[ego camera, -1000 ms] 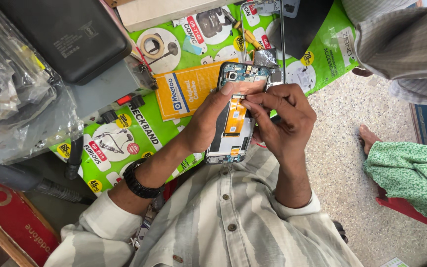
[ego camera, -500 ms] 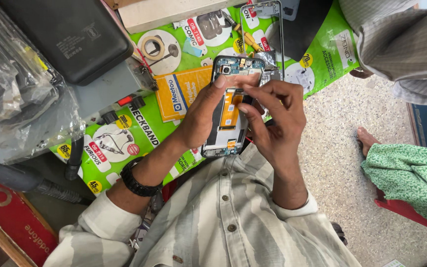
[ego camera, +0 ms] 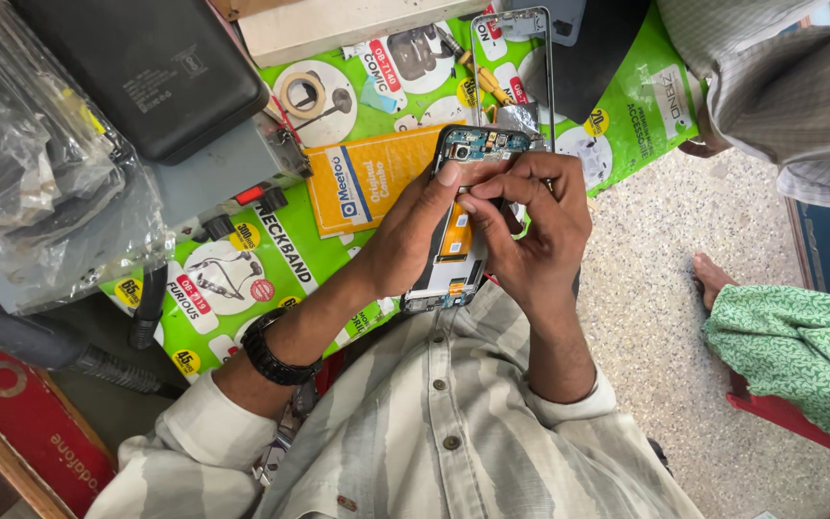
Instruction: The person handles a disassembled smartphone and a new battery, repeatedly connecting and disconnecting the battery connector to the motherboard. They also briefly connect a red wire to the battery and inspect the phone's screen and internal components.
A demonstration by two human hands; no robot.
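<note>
Green printed mat (ego camera: 242,279) covers the bench. On it: orange packet (ego camera: 367,178), tape roll (ego camera: 302,93), bare phone frame (ego camera: 513,58). Black case (ego camera: 151,67) rests above a grey box (ego camera: 218,173). Clear plastic bags (ego camera: 31,183) piled at left. Bare foot (ego camera: 713,277) and green patterned cloth (ego camera: 799,356) on speckled floor (ego camera: 655,317).

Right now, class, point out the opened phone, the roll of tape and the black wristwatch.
Opened phone (ego camera: 480,146): head view, on its exposed circuit board by the camera end.
Roll of tape (ego camera: 302,94): head view, on the ring's tan band.
Black wristwatch (ego camera: 269,354): head view, on the strap round the left wrist.
</note>
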